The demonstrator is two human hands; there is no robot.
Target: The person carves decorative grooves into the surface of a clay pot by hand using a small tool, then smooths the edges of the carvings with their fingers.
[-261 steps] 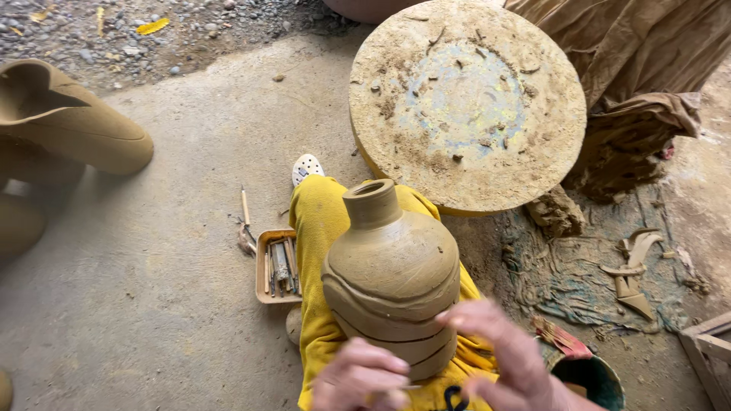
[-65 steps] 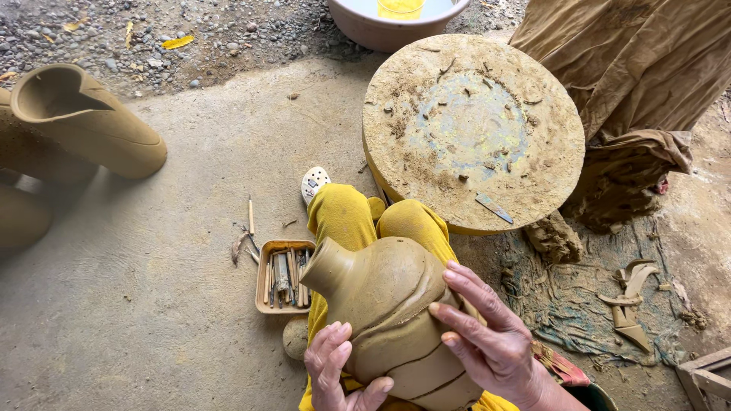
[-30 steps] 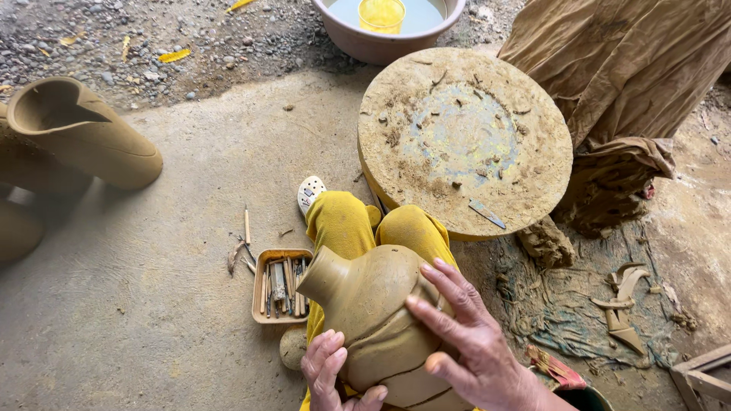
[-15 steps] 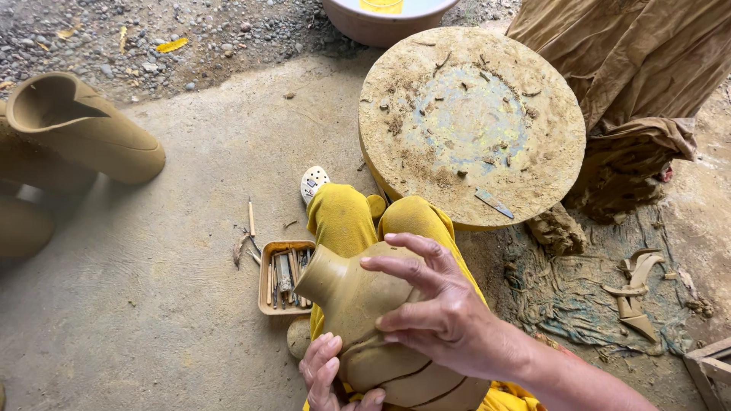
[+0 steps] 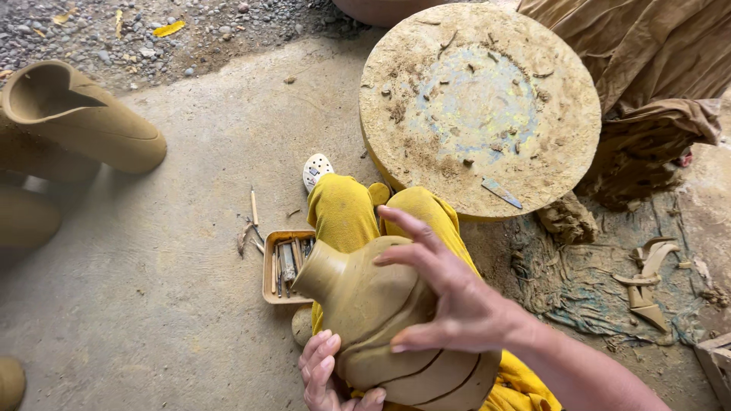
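Note:
An unfired clay vase [image 5: 381, 320] with curved grooves lies tilted on my lap, its neck pointing left. My right hand [image 5: 449, 297] rests on top of its body, fingers spread across the clay. My left hand [image 5: 327, 373] supports it from below at the lower left, fingers against the side. My legs in yellow trousers [image 5: 343, 213] stretch out under the vase, with a white shoe [image 5: 316, 169] at the end.
A round clay-smeared wheel [image 5: 480, 106] with a small blade [image 5: 501, 192] on it stands ahead. A small wooden tray of tools [image 5: 285, 265] sits left of my leg. Unfired clay pots [image 5: 84, 122] lie at the left. Brown cloth [image 5: 647, 84] hangs at the right.
The vase has been tipped from upright onto its side with its neck left. My right hand has slid from the vase's right side up over its top. The left hand stays beneath.

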